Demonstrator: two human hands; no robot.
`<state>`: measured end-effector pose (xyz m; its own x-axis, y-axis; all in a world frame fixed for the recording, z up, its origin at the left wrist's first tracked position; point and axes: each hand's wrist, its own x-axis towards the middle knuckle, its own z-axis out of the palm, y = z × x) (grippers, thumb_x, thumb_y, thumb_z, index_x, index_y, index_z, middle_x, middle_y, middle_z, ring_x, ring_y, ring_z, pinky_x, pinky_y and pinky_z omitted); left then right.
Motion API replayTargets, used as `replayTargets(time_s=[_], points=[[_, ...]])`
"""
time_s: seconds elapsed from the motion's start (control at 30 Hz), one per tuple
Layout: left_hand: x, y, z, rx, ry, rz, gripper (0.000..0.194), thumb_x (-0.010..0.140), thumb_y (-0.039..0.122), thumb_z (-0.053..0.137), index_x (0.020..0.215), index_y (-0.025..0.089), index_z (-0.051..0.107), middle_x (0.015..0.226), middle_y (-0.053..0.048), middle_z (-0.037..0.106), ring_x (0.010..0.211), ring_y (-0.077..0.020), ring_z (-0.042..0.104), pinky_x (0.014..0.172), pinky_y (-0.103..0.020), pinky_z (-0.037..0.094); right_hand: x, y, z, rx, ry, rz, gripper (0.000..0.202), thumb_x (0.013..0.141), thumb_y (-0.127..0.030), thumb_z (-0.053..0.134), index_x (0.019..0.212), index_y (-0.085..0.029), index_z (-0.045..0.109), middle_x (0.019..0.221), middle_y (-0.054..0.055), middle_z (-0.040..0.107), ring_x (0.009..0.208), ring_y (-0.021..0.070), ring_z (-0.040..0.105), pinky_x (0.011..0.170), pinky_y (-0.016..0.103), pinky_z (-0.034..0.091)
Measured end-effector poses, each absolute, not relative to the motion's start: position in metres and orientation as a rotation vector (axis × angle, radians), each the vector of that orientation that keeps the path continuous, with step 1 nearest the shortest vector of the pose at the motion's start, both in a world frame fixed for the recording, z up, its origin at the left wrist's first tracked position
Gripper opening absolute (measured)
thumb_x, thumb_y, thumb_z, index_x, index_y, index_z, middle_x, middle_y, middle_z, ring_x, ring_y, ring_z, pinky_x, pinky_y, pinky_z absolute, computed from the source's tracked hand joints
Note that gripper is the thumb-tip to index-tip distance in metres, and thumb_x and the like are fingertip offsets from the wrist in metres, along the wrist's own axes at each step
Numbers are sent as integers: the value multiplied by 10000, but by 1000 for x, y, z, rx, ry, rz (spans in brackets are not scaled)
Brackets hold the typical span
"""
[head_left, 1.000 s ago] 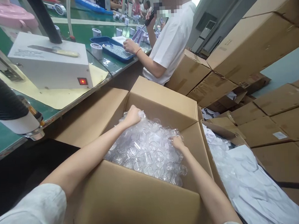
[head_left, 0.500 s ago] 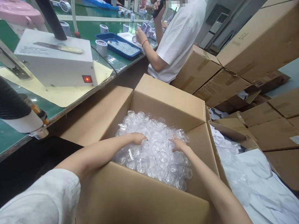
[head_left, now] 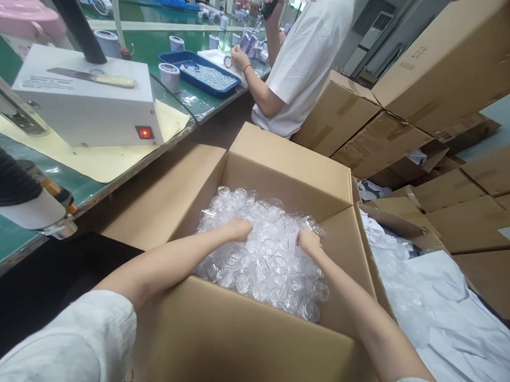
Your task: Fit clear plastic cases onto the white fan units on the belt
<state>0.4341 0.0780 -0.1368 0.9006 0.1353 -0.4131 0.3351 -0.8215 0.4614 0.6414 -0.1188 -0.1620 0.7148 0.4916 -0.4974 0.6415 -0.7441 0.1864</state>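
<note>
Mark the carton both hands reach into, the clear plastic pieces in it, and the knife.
Open cardboard carton (head_left: 245,339), head view: near side panel.
Clear plastic pieces (head_left: 266,249), head view: middle of the pile.
Knife (head_left: 97,79), head view: where blade meets handle.

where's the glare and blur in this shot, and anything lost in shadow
Head view: glints make the clear plastic pieces blend together; head view: shine on the green table, its far end soft and indistinct; head view: at left, the space beneath it is nearly black.
</note>
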Motion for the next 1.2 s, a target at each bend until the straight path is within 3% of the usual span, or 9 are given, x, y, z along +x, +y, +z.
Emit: replayTargets(time_s=[0.23,0.47,0.7,0.8,0.93,1.1,1.13,1.2], points=[[437,85,-122,2580,396,-578,317,927,328,581,1191,152,596,1216,-102,613,1068,-221,618,910,-436,535,646,-133,-119,2681,1100,-538,164,958,-293,619,1029,-150,656,1087,65,659,1001,212,633,890,421,531],[442,83,-102,2524,363,-320,345,925,353,578,1201,146,589,1199,-102,622,1064,-225,620,919,-451,524,643,-128,-82,2899,1389,-496,169,950,-288,622,872,-141,647,877,24,665,816,167,639,793,355,532],[437,78,-88,2398,224,18,702,740,449,760,1348,204,508,1212,-109,670,1128,-279,625,904,-353,503,600,-84,-55,3100,1799,-537,156,826,-276,611,716,-168,635,693,12,659,677,190,618,678,308,475],[436,73,-82,2368,197,141,505,776,392,732,1236,231,603,1249,-68,661,1174,-254,602,941,-322,478,574,-63,-50,3110,1960,-634,143,790,-294,606,729,-178,663,684,13,667,648,184,614,653,296,485],[435,77,-78,2356,362,218,196,890,233,579,1034,158,689,1130,-105,689,1116,-249,618,946,-353,476,555,-39,-58,3168,2009,-682,227,848,-360,538,867,-178,672,812,47,686,703,185,639,654,300,531],[433,104,-75,2266,700,166,239,926,321,577,1052,131,648,1111,-90,663,1057,-216,627,941,-442,503,535,-48,-94,3115,1917,-670,406,938,-447,424,1205,-191,593,1211,158,604,1037,270,611,821,432,543],[433,110,-75,2230,760,148,254,924,334,585,1073,136,640,1121,-86,656,1051,-214,628,931,-438,511,528,-56,-102,3022,1924,-724,427,901,-461,513,1230,-201,594,1256,164,586,1091,296,590,874,469,520],[434,120,-76,2142,844,118,272,919,340,593,1099,140,632,1130,-84,650,1041,-216,631,909,-423,527,513,-75,-118,2792,1944,-850,624,685,-440,789,1251,-241,617,1323,161,562,1211,382,513,979,563,431]])
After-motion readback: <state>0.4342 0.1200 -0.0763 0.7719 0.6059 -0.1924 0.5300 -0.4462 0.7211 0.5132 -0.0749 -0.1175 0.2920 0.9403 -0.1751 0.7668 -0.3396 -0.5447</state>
